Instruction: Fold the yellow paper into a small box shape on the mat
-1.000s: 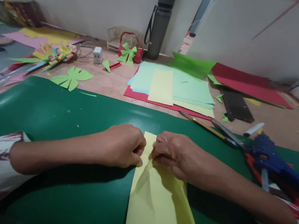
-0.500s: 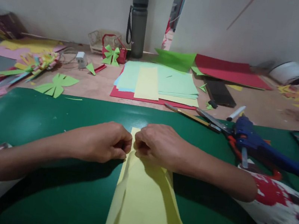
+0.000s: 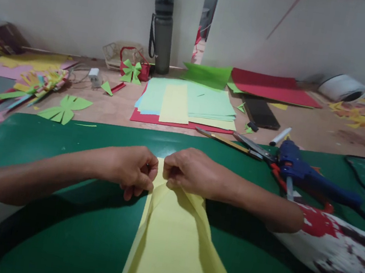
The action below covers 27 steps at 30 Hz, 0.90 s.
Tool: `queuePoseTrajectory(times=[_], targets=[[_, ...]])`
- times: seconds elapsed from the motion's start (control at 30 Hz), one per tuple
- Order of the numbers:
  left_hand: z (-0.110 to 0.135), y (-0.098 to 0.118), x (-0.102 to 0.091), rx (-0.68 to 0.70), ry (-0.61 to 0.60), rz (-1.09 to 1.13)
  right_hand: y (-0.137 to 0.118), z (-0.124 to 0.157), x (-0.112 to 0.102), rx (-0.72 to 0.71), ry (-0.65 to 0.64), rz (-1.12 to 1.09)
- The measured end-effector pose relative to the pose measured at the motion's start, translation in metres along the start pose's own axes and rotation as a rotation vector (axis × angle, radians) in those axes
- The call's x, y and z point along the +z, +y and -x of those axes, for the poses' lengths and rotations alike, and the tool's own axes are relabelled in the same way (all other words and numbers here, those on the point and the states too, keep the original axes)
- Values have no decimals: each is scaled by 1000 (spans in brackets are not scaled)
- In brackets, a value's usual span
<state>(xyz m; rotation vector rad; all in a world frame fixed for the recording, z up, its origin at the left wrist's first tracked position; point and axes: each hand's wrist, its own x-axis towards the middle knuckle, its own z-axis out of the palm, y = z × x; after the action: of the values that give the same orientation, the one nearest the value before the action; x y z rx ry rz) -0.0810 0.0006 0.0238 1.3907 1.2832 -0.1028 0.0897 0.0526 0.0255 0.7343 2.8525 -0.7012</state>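
A long strip of pale yellow paper (image 3: 168,245) lies lengthwise on a dark green mat (image 3: 62,154), its two long edges curling upward. My left hand (image 3: 133,170) is closed, pinching the strip's far end from the left. My right hand (image 3: 190,172) is closed on the same far end from the right. The two hands nearly touch each other over the paper's top edge.
Beyond the mat lies a stack of coloured paper sheets (image 3: 188,102). Scissors (image 3: 253,147) and a blue glue gun (image 3: 304,174) lie at the right. A dark water bottle (image 3: 160,31) stands by the wall. Green paper bows (image 3: 64,108), cut scraps and a black phone (image 3: 262,114) are scattered about.
The view has shifted, so everything sits further left in frame. Both hands stay pinched on the strip's far end, and the paper's side edges now curl up more.
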Motion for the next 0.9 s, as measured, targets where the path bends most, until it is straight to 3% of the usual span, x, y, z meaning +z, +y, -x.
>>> queuePoseTrajectory(times=[0.2,0.37,0.9], targets=[[-5,-2,12,-29,196,-288,11,0,-3,38,35,-7],[-7,1,13,42,327,-479,11,1,-5,31,30,-34],[-13,20,11,-167,253,-334,15,18,-4,84,65,-6]])
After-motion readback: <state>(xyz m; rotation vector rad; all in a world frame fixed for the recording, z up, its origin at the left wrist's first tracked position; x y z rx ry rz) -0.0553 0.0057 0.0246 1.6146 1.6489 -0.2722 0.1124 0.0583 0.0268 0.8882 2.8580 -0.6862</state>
